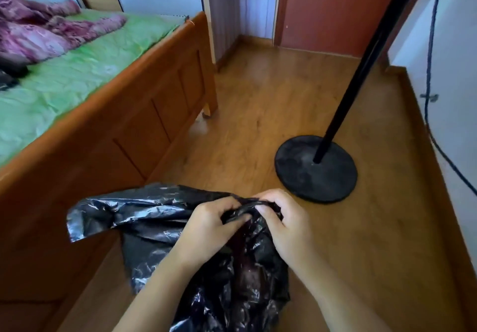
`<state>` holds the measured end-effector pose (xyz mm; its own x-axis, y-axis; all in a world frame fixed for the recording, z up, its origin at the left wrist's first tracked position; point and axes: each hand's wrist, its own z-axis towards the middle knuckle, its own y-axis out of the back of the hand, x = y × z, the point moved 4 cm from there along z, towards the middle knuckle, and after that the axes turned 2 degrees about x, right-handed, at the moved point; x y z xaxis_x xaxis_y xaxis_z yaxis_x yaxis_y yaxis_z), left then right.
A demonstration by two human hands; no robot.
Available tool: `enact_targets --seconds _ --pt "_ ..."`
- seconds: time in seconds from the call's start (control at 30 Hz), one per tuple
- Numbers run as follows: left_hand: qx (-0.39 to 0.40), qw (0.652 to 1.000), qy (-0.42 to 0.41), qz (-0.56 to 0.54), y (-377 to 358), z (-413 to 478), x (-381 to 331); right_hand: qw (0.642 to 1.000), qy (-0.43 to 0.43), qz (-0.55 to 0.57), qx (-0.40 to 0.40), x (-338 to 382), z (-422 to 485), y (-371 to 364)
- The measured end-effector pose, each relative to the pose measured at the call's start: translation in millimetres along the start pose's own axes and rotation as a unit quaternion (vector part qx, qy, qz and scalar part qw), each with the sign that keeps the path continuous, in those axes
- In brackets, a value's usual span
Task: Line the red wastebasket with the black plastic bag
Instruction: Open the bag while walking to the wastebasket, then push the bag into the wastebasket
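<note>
Crumpled glossy black plastic bag (165, 218), both hands (247, 218) pinching its bunched edge.

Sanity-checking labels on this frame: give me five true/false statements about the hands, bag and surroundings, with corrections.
1. Both hands grip the bag. True: left hand and right hand pinch its bunched edge.
2. The bag already lines a red wastebasket. False: no wastebasket is in view; the bag is held in the air.
3. A black stand base sits on the floor beyond the right hand. True.
4. The bed is to the person's right. False: it is on the left.
5. The bag is white. False: it is black and glossy.
</note>
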<state>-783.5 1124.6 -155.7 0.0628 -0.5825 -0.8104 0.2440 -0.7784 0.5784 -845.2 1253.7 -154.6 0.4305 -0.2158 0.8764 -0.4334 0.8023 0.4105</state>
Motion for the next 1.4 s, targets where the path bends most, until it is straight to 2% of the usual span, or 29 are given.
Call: enact_targets --seconds 0.13,0.3,0.47,0.6,0.7,0.83,0.9,1.0,1.17,1.23,1.4 --pt "-0.025 0.999 -0.023 -0.010 -19.5 -26.9 3.9 0.998 0.030 -0.002 -0.063 -6.4 -39.6 0.6" --pt "-0.044 0.998 -0.033 -0.025 -33.9 -90.8 -18.3 0.996 0.038 0.040 -0.075 20.0 -103.2 1.6" --pt "-0.051 0.997 -0.060 -0.018 -36.7 -139.0 -42.6 0.999 0.048 0.009 0.011 40.2 -152.7 8.6" --pt "-0.044 0.997 -0.069 0.008 -46.3 -156.8 -52.7 0.990 -0.016 -0.107 0.094 28.6 -178.4 16.3" --pt "-0.033 0.996 -0.075 0.045 -52.8 -152.7 -52.5 0.958 -0.034 -0.254 0.126 7.7 -180.3 13.0" --pt "0.015 0.988 -0.094 0.119 -60.3 -137.4 -39.5 0.928 -0.071 -0.325 0.165 -26.1 -159.4 6.9" --pt "0.028 0.985 -0.084 0.148 -60.7 -127.3 -26.9 0.932 -0.105 -0.302 0.170 -41.1 -140.2 3.1" --pt "0.045 0.986 -0.039 0.153 -57.2 -105.0 -5.3 0.950 -0.115 -0.259 0.132 -54.3 -109.3 -4.0" --pt "0.053 0.977 0.018 0.204 -58.5 -70.4 31.7 0.986 -0.047 -0.145 0.072 -51.5 -86.6 -15.3" --pt "0.062 0.982 0.004 0.177 -64.3 -65.8 43.6 0.990 -0.016 -0.116 0.085 -46.3 -83.6 -26.7" --pt "0.064 0.996 -0.013 0.061 -44.4 -62.1 58.5 0.984 -0.002 -0.086 0.157 -46.3 -77.4 -48.9"
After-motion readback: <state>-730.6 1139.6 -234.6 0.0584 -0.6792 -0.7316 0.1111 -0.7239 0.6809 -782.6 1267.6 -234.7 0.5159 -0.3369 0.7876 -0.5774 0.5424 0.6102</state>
